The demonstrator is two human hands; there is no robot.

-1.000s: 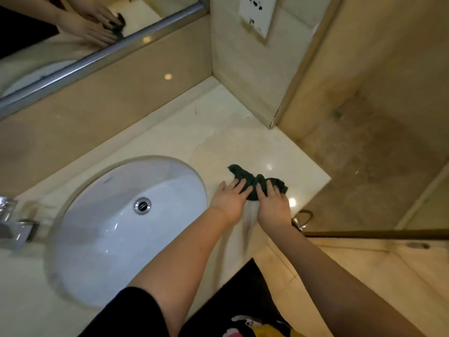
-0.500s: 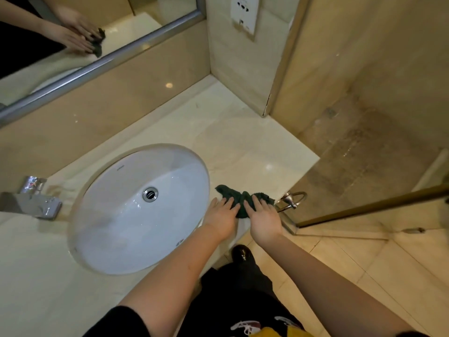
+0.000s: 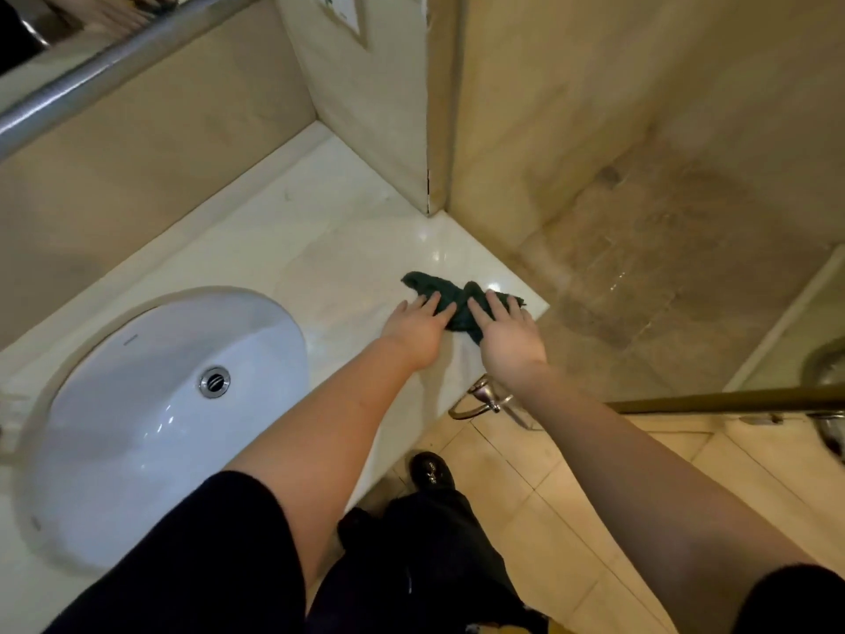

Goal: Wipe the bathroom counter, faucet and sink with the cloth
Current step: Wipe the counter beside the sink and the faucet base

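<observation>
The dark green crumpled cloth point(image 3: 458, 297) lies on the pale marble counter point(image 3: 320, 249) near its right front corner, right of the white oval ceramic sink point(image 3: 137, 404) (set into the counter). The left hand point(image 3: 418, 329) and the right hand point(image 3: 507, 336) rest side by side on the cloth.

Both arms reach forward, left hand point(image 3: 418, 329) and right hand point(image 3: 507, 334) side by side, fingers point(image 3: 498, 304) straight

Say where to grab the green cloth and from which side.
Pinch the cloth at its bunched middle, between the left hand and right hand, coming from above. It lies crumpled on the counter, and the folds there probably offer more purchase than its thin ends.
</observation>
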